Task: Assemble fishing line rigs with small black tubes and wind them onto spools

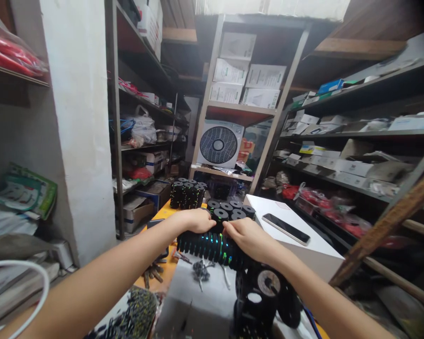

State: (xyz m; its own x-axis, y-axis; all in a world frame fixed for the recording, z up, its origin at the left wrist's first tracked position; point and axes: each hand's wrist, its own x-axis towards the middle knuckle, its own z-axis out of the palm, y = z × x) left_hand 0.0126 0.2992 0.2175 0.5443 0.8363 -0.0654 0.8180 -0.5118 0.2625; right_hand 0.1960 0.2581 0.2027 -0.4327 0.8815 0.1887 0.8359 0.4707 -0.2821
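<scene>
A black ribbed roll (207, 247), like a row of thin discs side by side, lies across the middle of the view with blue and green bright specks on it. My left hand (197, 220) is closed at its upper edge, fingers curled over the far side and partly hidden. Further right, my right hand (249, 238) is closed on the roll's right part, thumb pointing toward the left hand. Just behind stand several upright black rolls (228, 207) with holed round ends. Below the right wrist are more black rolls (259, 299), one with a pale round centre.
A white box (293, 230) carries a phone (286, 228). Small metal parts (200, 272) lie on a light grey surface (187, 296), beside a tray of small black and yellow pieces (136, 310). More black rolls (187, 193) stand on the yellow tabletop. A box fan (219, 143) and loaded shelves surround the bench.
</scene>
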